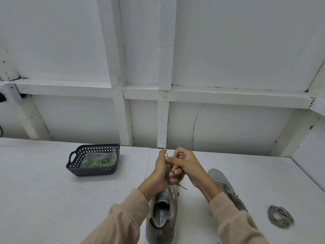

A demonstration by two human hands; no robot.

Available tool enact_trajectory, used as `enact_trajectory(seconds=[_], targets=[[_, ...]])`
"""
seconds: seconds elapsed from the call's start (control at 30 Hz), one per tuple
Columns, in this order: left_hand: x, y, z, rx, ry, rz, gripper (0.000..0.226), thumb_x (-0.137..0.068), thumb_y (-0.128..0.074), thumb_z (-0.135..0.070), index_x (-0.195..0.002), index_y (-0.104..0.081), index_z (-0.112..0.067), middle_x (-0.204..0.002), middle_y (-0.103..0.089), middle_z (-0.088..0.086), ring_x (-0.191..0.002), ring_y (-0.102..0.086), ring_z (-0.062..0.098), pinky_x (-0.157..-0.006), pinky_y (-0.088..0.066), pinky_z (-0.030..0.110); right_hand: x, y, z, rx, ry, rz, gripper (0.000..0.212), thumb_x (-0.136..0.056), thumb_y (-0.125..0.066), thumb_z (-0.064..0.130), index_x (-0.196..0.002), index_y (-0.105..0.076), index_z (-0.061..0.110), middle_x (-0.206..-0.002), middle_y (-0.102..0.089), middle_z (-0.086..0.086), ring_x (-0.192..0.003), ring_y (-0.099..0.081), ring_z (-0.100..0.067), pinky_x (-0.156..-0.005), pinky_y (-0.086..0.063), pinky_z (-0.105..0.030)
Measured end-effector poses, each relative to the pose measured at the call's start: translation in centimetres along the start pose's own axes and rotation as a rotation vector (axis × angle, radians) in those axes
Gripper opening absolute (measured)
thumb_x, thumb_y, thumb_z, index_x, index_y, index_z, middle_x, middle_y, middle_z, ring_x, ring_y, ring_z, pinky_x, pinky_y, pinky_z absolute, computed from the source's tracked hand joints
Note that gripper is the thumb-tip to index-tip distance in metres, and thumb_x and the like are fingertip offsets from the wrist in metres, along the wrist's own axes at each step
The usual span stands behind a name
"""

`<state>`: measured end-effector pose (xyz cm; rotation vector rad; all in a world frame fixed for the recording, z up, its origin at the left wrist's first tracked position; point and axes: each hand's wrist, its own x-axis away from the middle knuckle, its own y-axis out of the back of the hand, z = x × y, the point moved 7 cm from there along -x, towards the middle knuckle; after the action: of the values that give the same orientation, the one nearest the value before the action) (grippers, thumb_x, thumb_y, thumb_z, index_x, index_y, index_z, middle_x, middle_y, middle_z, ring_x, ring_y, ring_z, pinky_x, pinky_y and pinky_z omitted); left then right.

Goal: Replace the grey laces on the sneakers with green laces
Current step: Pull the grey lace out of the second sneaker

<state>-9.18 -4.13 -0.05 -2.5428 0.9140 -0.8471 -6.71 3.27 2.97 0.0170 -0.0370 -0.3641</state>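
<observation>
Sneakers sit on the white table: the near sneaker stands lengthwise, heel toward the viewer and toe pointing away toward the wall, its front hidden by the hands. Just right of it, the second sneaker lies angled, toe pointing away and left. Above the near sneaker, the left hand and right hand both pinch its grey lace. A coiled grey lace lies far right; green laces fill a dark basket far left.

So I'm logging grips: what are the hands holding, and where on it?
Both the left hand and right hand grip the grey lace, along its gathered length above the near sneaker.
</observation>
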Motion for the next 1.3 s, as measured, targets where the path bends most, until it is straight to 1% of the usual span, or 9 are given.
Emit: enact_trajectory(seconds=[0.07,0.2,0.27,0.37,0.43,0.6,0.9,1.17,1.3], targets=[[-0.1,0.2,0.1,0.002,-0.005,-0.006,0.07,-0.097,-0.022,-0.058,-0.066,-0.056,-0.006,-0.04,-0.035,0.003,-0.027,-0.026,0.009,-0.037,-0.02,0.008,0.0,0.1,0.0,0.026,0.016,-0.002,0.032,-0.08,-0.077,0.016,-0.072,-0.048,0.007,-0.051,-0.054,-0.005,-0.042,-0.052,-0.011,-0.05,-0.045,-0.02],[-0.2,0.6,0.1,-0.041,-0.037,-0.038,0.082,-0.098,-0.021,-0.06,-0.039,-0.055,-0.013,-0.038,-0.035,0.001,-0.026,-0.024,0.007,-0.034,-0.019,0.008,-0.1,0.3,-0.2,0.089,0.032,-0.024,0.031,-0.077,-0.08,0.019,-0.076,-0.053,0.005,-0.055,-0.053,-0.005,-0.047,-0.054,-0.009,-0.055,-0.045,-0.018],[-0.1,0.7,0.0,-0.083,-0.046,-0.037,0.085,-0.098,-0.02,-0.062,-0.036,-0.055,-0.015,-0.039,-0.034,0.0,-0.027,-0.022,0.006,-0.034,-0.017,0.009,-0.3,0.5,-0.3,0.149,0.047,-0.047,0.032,-0.076,-0.082,0.024,-0.076,-0.056,0.005,-0.055,-0.051,-0.004,-0.049,-0.05,-0.009,-0.056,-0.042,-0.021],[-0.1,0.8,-0.1,-0.083,-0.062,-0.03,0.073,-0.097,-0.023,-0.065,-0.068,-0.072,-0.02,-0.042,-0.031,0.0,-0.029,-0.022,0.005,-0.035,-0.016,0.009,-0.3,0.6,-0.2,0.276,0.064,-0.097,0.029,-0.077,-0.081,0.029,-0.076,-0.061,0.008,-0.051,-0.046,0.001,-0.048,-0.044,-0.008,-0.054,-0.037,-0.023],[-0.2,0.8,-0.1,-0.095,-0.078,-0.028,0.066,-0.096,-0.023,-0.066,-0.084,-0.071,-0.024,-0.043,-0.032,0.0,-0.03,-0.022,0.005,-0.036,-0.017,0.008,-0.3,0.7,0.0,0.361,0.082,-0.131,0.023,-0.079,-0.079,0.03,-0.079,-0.066,0.011,-0.05,-0.045,0.004,-0.047,-0.045,-0.006,-0.053,-0.038,-0.021],[-0.6,1.1,-0.1,-0.252,-0.087,-0.015,0.079,-0.093,-0.021,-0.072,-0.049,-0.049,-0.013,-0.042,-0.037,0.001,-0.031,-0.025,0.007,-0.036,-0.018,0.013,0.1,0.6,0.4,0.488,0.173,-0.181,0.007,-0.082,-0.075,0.029,-0.078,-0.072,0.025,-0.052,-0.044,0.007,-0.051,-0.045,-0.007,-0.06,-0.042,-0.028],[-0.9,1.2,-0.3,-0.372,-0.062,0.075,0.083,-0.084,-0.016,-0.082,-0.047,-0.042,-0.012,-0.042,-0.037,-0.001,-0.035,-0.022,0.008,-0.038,-0.017,0.017,0.7,1.0,-0.6,0.318,0.254,-0.239,0.006,-0.083,-0.074,0.028,-0.078,-0.074,0.03,-0.056,-0.057,-0.009,-0.057,-0.052,-0.013,-0.064,-0.048,-0.034],[-0.7,0.8,-0.6,-0.4,-0.102,0.079,0.081,-0.087,-0.019,-0.078,-0.054,-0.048,-0.01,-0.045,-0.041,0.001,-0.036,-0.027,0.009,-0.04,-0.024,0.017,1.0,1.3,-1.6,0.089,0.182,-0.176,0.005,-0.088,-0.07,0.02,-0.084,-0.072,0.017,-0.061,-0.06,-0.002,-0.063,-0.058,-0.014,-0.068,-0.047,-0.025],[-1.0,1.9,-1.2,-0.326,-0.121,0.02,0.068,-0.094,-0.026,-0.07,-0.093,-0.058,-0.01,-0.049,-0.041,0.001,-0.038,-0.03,0.009,-0.041,-0.028,0.017,1.4,1.4,-1.6,0.058,0.18,-0.116,0.006,-0.087,-0.071,0.019,-0.083,-0.072,0.015,-0.067,-0.062,-0.008,-0.064,-0.052,-0.014,-0.058,-0.043,-0.025]])
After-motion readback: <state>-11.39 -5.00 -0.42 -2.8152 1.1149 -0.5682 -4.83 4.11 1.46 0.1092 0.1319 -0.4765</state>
